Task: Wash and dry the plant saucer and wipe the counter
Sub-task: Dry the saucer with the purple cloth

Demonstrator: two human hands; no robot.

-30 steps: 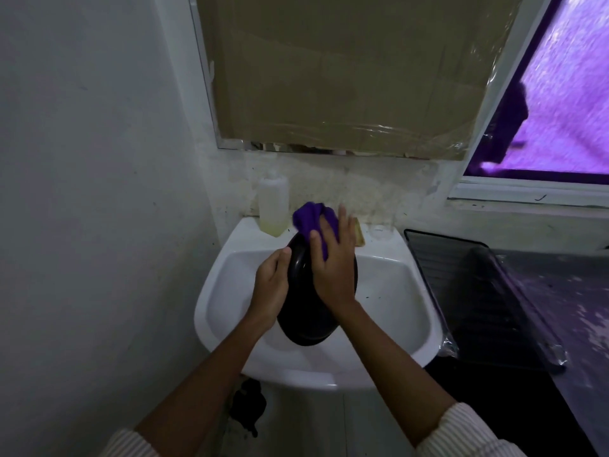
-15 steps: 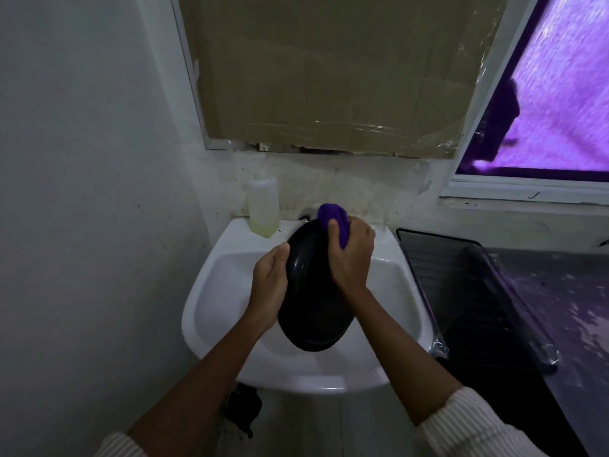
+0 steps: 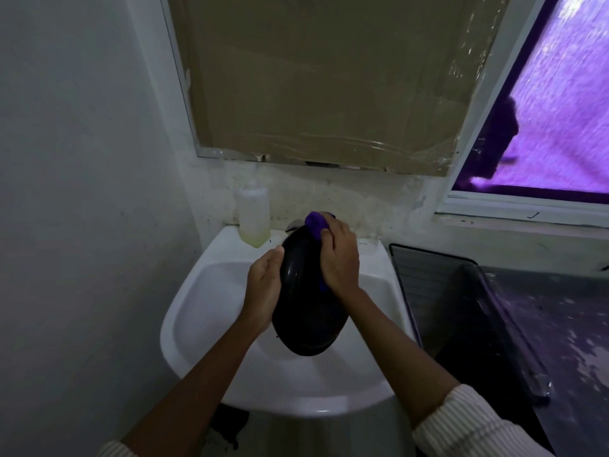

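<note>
Dark worktop (image 3: 576,311) on the right isn't touched, so that wipe's probably for later. Over the white sink (image 3: 184,308) the plant saucer (image 3: 306,321) is held on edge, likely so drips land in the basin. Only a bit of yellowish liquid is seen in the bottle (image 3: 253,216) on the far rim. The saucer's left edge is gripped by the left hand (image 3: 263,285), fingers curled round it; a purple cloth (image 3: 314,224) is bunched in the right hand (image 3: 339,258) against its far edge.

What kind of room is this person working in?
Probably a small washroom or utility corner: a white ceramic basin, a translucent plastic soap bottle on its rim, and a dark countertop beside it.
</note>
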